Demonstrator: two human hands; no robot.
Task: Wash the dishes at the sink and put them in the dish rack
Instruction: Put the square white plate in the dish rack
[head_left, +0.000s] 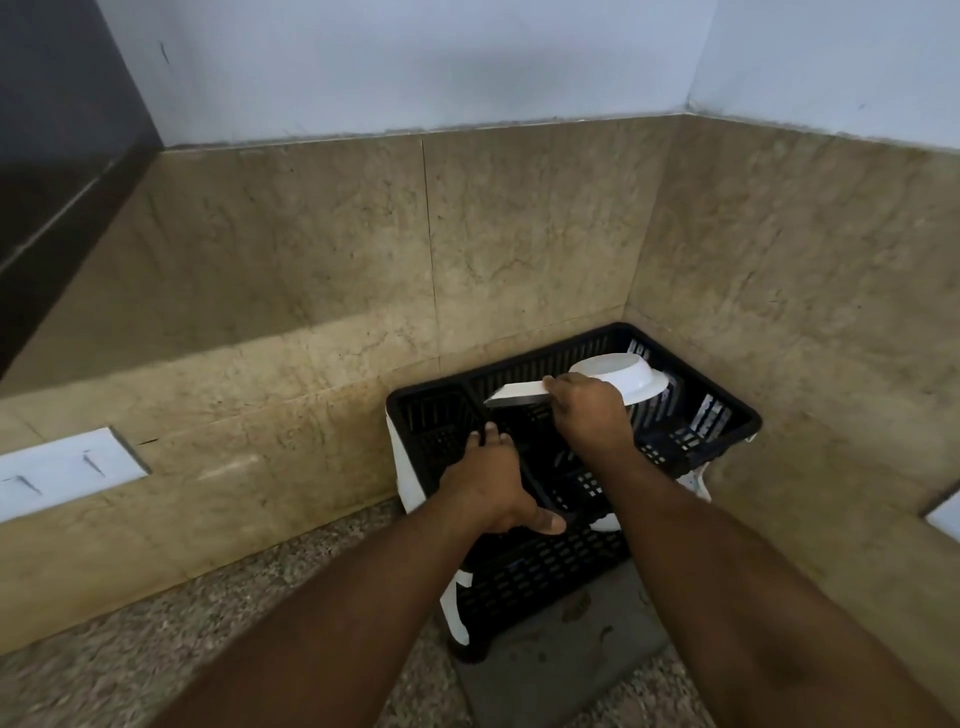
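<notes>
At the corner of the speckled counter (156, 639), against two beige marble walls (519, 234): one black slatted dish rack (691, 415), raised on white legs (460, 613), with a grey mat (561, 660) under its near side. Left hand (493, 488): grip closed over the rack's inner divider, thumb on the near rim. Right hand (587, 410): grip pinching a flat white piece (517, 395), possibly a plate seen edge-on, held over the rack's middle. One white bowl (623, 376), upturned and tilted, sits at the far right of the rack, just beside the right hand. Rack's left compartment and the counter to the left lie open; the right and far edges stand near the walls.
</notes>
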